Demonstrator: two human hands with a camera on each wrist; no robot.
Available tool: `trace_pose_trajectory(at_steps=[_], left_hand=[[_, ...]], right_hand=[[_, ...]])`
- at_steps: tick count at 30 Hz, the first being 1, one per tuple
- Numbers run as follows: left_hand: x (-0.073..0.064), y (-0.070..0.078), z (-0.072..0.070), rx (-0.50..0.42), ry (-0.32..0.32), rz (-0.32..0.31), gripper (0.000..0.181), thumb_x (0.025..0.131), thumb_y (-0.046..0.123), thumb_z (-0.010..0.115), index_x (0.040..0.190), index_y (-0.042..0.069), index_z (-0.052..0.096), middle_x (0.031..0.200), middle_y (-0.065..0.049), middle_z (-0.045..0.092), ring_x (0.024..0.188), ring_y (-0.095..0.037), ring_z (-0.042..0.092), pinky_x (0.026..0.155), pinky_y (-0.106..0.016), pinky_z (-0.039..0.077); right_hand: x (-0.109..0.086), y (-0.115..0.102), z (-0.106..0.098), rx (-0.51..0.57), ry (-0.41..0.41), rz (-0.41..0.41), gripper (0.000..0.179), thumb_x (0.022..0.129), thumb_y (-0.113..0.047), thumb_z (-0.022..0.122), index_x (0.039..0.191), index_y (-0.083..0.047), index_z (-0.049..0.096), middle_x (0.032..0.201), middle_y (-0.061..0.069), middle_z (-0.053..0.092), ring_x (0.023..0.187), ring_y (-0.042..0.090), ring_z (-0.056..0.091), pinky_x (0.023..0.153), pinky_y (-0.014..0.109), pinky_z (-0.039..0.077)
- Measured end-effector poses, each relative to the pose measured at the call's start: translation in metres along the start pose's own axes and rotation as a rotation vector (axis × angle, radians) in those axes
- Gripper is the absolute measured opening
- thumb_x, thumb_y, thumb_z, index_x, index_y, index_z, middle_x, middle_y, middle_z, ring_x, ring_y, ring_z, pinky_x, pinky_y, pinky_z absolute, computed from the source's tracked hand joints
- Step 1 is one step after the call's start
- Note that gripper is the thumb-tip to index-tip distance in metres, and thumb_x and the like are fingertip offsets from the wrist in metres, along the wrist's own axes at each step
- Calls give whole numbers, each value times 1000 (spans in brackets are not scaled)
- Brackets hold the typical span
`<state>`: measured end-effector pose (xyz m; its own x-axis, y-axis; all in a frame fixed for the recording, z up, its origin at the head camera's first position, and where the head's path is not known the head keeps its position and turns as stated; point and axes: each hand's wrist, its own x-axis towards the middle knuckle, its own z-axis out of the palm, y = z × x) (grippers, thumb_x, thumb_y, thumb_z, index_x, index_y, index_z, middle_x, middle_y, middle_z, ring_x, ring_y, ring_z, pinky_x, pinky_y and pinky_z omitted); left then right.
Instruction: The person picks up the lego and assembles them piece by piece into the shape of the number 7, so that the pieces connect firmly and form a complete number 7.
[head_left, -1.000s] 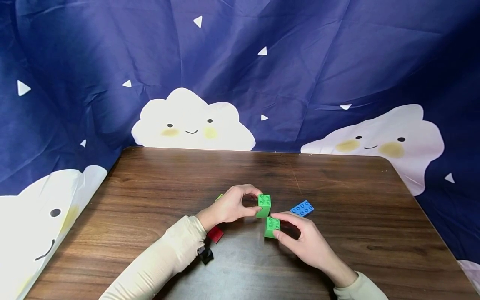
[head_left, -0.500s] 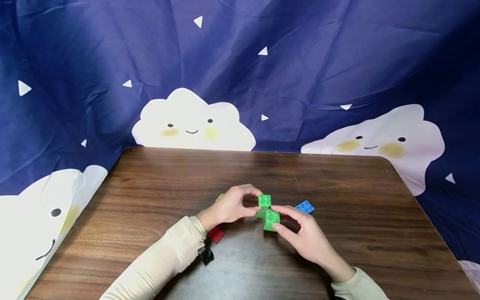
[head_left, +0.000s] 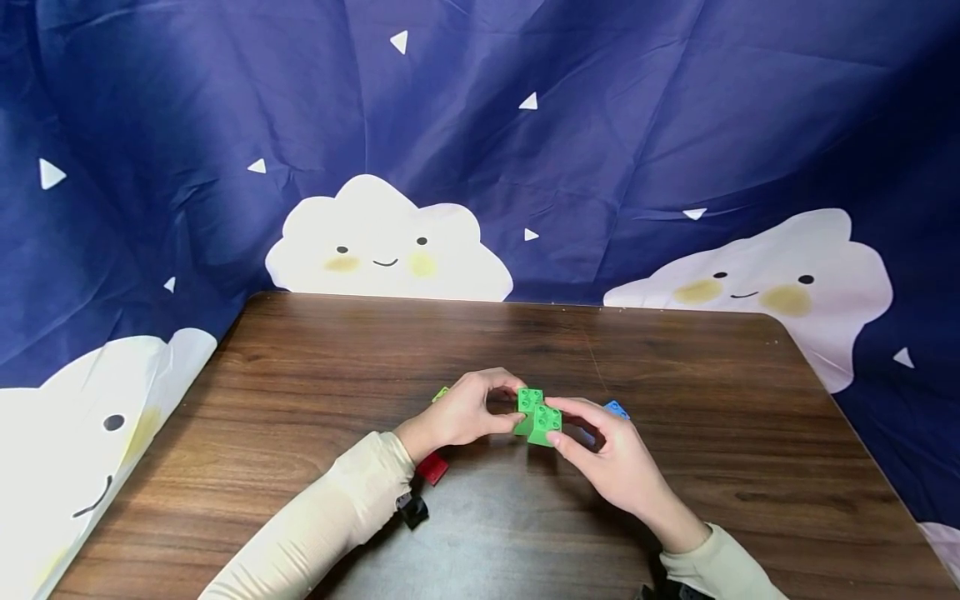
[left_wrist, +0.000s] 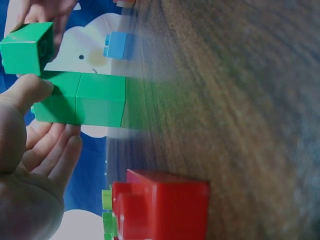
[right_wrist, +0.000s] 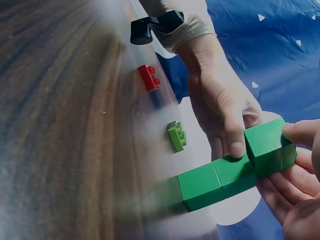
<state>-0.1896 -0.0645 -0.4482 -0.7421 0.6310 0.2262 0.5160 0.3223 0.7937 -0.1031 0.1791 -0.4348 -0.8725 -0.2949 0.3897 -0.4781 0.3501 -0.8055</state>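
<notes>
Head view, left hand (head_left: 463, 408): thumb and fingers parted by the width of a brick, gripping the upper part of the green stack (head_left: 529, 397) from opposite sides.
Green stack: two green bricks joined one above the other, upright on the wooden table (head_left: 337, 350), studs uppermost; the seam between them shows in both wrist views.
Right hand (head_left: 621, 467): thumb on the near side and fingers on the far side, spread only as far as the brick between them, pinching the loose green brick (head_left: 547, 419).
Loose green brick: raised off the table, studs up, at the level of the stack's top and on the near side of it; whether the two touch cannot be told.
Blue brick (head_left: 617, 408): on the table beyond the right hand, which hides most of it in the head view.
Red brick (head_left: 432, 468): on the table beside the left wrist, partly covered by it.
Lime brick (head_left: 440, 393): behind the left hand, only a corner visible from above; its studs show in the right wrist view.
Black device (head_left: 412, 509): at the left sleeve (head_left: 315, 508).
Backdrop (head_left: 450, 108): blue cloth with smiling clouds.
</notes>
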Motion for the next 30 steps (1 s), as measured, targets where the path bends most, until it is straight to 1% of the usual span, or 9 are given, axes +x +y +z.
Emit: trace_pose_trajectory(at_steps=[3, 5, 9, 14, 18, 21, 26, 30], left_hand=[[0, 0, 0, 1, 1, -2, 27, 93, 8, 82, 119, 3, 75, 115, -7, 76, 110, -23, 75, 98, -35, 63], [0, 0, 0, 4, 1, -5, 27, 93, 8, 82, 119, 3, 75, 115, -7, 76, 110, -24, 75, 98, -35, 63], [0, 0, 0, 4, -2, -15, 27, 93, 8, 82, 119, 3, 75, 116, -7, 76, 110, -24, 75, 99, -37, 63], [0, 1, 0, -2, -4, -18, 27, 93, 8, 81, 119, 3, 75, 116, -8, 76, 111, -26, 75, 100, -39, 63], [-1, 1, 0, 1, 0, -11, 27, 93, 7, 82, 119, 4, 76, 116, -7, 76, 110, -24, 75, 100, -39, 63], [0, 1, 1, 3, 2, -7, 27, 93, 7, 82, 119, 4, 76, 116, -7, 76, 109, -23, 75, 100, -39, 63], [0, 1, 1, 2, 2, -4, 27, 93, 7, 82, 119, 3, 76, 116, -8, 76, 109, -24, 75, 100, -40, 63], [1, 1, 1, -1, 0, -7, 27, 93, 7, 81, 119, 3, 76, 116, -7, 76, 109, -22, 74, 100, -39, 63]], right_hand=[[3, -1, 0, -6, 21, -38, 41, 96, 5, 76, 136, -4, 71, 130, 15, 76, 113, 1, 71, 94, 23, 63], [4, -1, -1, -15, 30, -47, 42, 95, 6, 76, 136, -4, 71, 129, 15, 76, 112, 1, 71, 92, 20, 63], [7, -3, -2, -37, 33, -31, 42, 96, 4, 76, 137, -5, 71, 130, 13, 76, 111, 0, 70, 91, 20, 62], [13, -4, -3, -33, 31, -38, 42, 97, 4, 75, 138, -3, 70, 132, 14, 75, 115, 1, 70, 97, 20, 61], [17, -3, -3, -43, 40, -55, 43, 96, 4, 76, 139, -2, 69, 133, 13, 75, 118, 1, 70, 101, 19, 59], [19, -2, -2, -58, 41, -50, 43, 97, 3, 76, 139, -3, 69, 134, 12, 75, 120, 1, 69, 103, 17, 57], [22, 0, -2, -75, 33, -44, 43, 98, 1, 76, 140, -2, 68, 135, 11, 74, 122, 4, 69, 104, 15, 56], [25, 1, -2, -78, 29, -34, 44, 98, 0, 76, 141, -6, 69, 135, 10, 74, 122, 6, 70, 103, 13, 55]])
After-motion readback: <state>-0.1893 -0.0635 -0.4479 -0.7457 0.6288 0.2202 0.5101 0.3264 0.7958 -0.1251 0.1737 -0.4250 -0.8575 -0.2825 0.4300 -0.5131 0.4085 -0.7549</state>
